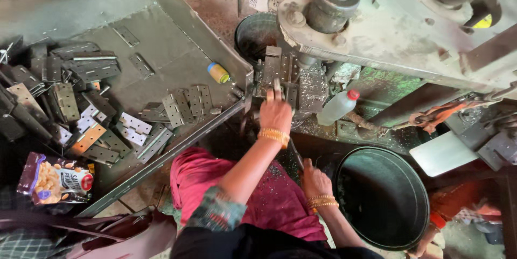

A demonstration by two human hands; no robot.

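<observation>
In the middle of the frame the person's left hand (275,112) reaches up to a small stack of metal hinges (280,70) sitting on the work plate of a big grey machine (398,38). The fingers are pressed down on a hinge there, and it looks like they are holding it flat, but how they pinch it cannot be seen well. A little lower, near the bottom middle, the right hand (314,181) is closed around a thin dark lever (297,155) — the fingers are wrapped tight on it. Both wrists wear gold bangles. The person sits with pink cloth over the knees. On the left side of the frame a wide metal tray (177,16) holds a big pile of hinges (81,108), some dark and some shiny. A small spool of yellow and blue thread (218,72) lies on the tray near its right edge. A white plastic bottle with a red cap (337,107) lies just right of the left hand. A big black bucket (382,197) stands at the lower right — a second dark bucket (257,32) is up by the machine. A snack packet (55,179) lies at the lower left.
</observation>
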